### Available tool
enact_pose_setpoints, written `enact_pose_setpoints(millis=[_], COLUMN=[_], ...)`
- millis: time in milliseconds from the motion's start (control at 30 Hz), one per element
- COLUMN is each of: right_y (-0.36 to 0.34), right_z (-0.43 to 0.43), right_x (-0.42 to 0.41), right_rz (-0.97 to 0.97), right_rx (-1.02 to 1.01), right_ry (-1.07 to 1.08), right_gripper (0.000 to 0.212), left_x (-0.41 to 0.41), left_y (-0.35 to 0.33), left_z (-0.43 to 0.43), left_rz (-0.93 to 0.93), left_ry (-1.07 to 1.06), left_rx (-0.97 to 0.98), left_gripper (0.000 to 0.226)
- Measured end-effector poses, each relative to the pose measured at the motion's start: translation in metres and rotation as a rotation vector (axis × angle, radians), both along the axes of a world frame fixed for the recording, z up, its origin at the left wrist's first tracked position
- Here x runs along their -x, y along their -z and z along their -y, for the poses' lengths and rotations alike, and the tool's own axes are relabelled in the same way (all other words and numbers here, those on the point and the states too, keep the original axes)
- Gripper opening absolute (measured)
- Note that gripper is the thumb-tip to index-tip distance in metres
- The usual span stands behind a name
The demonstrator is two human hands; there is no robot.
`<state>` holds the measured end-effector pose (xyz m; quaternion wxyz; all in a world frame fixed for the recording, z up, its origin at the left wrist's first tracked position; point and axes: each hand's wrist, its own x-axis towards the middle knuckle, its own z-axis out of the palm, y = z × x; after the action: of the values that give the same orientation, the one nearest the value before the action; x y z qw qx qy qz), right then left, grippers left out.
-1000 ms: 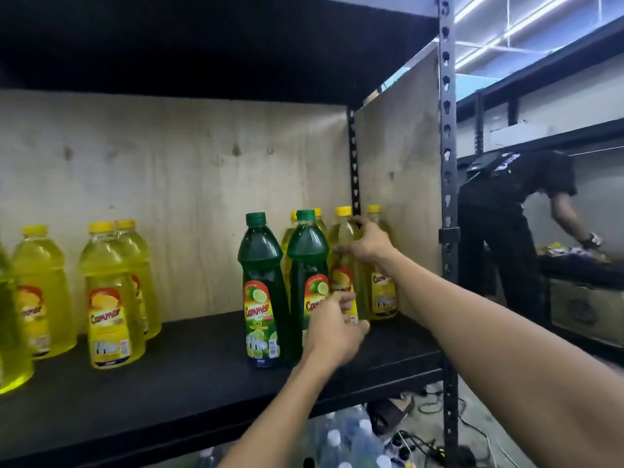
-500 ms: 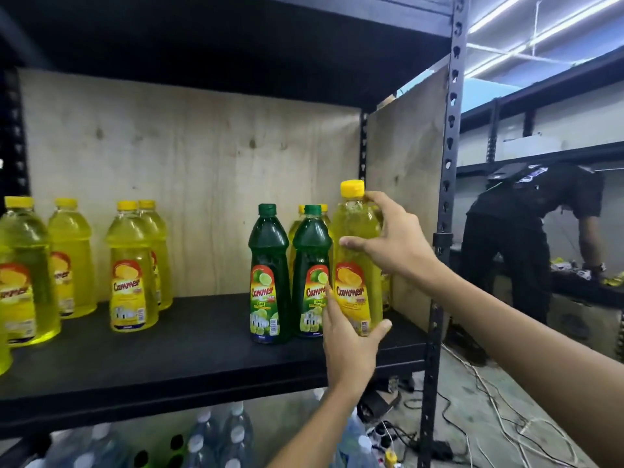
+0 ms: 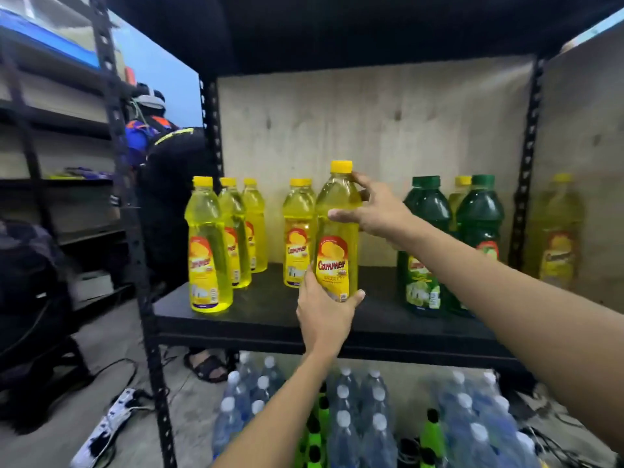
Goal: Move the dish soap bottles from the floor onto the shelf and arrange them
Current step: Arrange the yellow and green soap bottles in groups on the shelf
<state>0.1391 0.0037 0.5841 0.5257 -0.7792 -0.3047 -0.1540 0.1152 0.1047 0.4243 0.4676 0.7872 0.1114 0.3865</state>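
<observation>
Yellow dish soap fills the bottle (image 3: 337,231) we hold upright between both hands, its red and yellow "Cammer" label facing us. Our left hand (image 3: 324,312) cups the base from below, thumb on one side of the label and fingers wrapping the other, so this grip is closed on the bottom of the bottle. Our right hand (image 3: 371,211) comes in from the right at shoulder height of the bottle, fingers curled round its back near the neck and thumb across the front; that grip is clamped on the upper body, just under the yellow cap (image 3: 341,166). The bottle sits above the front part of the black shelf (image 3: 270,309); we cannot tell whether its base touches the board, as our left hand hides it.

Just behind and to the left of the held bottle stands another yellow bottle (image 3: 297,231), close beside it. Further left we see three more yellow bottles (image 3: 207,244) in a line running back toward the plywood back panel (image 3: 371,123). To the right, partly hidden by our right forearm, stand two green dish soap bottles (image 3: 425,211), with a yellow one behind them. Below the shelf, on the floor, lie packs of clear water bottles (image 3: 354,417).
</observation>
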Motion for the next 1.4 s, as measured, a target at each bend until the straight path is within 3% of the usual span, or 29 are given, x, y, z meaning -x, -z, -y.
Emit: enact_pose_setpoints(millis=[400,567,700,733,800,867,967,1067,1167,1267,1400], right_y=[0.012,0.015,0.009,0.002,-0.017,-0.032,-0.034,-0.022,-0.006,0.008,0.012], right_z=[-0.105,-0.107,-0.082,-0.067,-0.026,0.019,0.064,0.084,0.094,0.093,0.086], right_x=[-0.058,-0.061,-0.047,-0.041,-0.029,-0.021,-0.024,-0.038,-0.05,-0.057,-0.056], right_rz=[-0.149,-0.147,-0.135,-0.088,0.14,0.336,0.283,0.036,-0.056,0.067,0.159], right_rx=[0.006,0.021,0.138,0.168,0.223,0.224,0.182,0.214,0.17,0.191,0.161], right_ry=[-0.006,0.005,0.029,0.079,0.315,0.604,0.853,0.831,0.744,0.786,0.72], right_gripper=[0.093,0.092,0.091,0.089,0.077,0.068,0.074,0.095,0.099,0.082,0.083], left_x=[-0.027,-0.03,-0.02,-0.016,-0.008,-0.01,-0.023,-0.047,-0.062,-0.07,-0.072], left_y=[0.013,0.019,0.018,0.019,0.025,0.027,0.012,0.001,-0.004,-0.005,-0.001], left_z=[-0.095,-0.101,-0.091,-0.086,-0.069,-0.04,0.02,0.076,0.115,0.131,0.13], left_rz=[-0.094,-0.081,-0.007,0.083,0.327,0.418,0.212,-0.083,-0.178,-0.146,-0.107], left_ry=[-0.113,-0.118,-0.205,-0.257,-0.243,-0.002,0.353,0.526,0.507,0.397,0.292], left_rx=[-0.118,-0.138,-0.189,-0.237,-0.338,-0.327,-0.144,-0.095,-0.047,0.025,-0.006], left_gripper=[0.098,0.107,0.127,0.121,0.09,0.057,0.057,0.093,0.112,0.101,0.091])
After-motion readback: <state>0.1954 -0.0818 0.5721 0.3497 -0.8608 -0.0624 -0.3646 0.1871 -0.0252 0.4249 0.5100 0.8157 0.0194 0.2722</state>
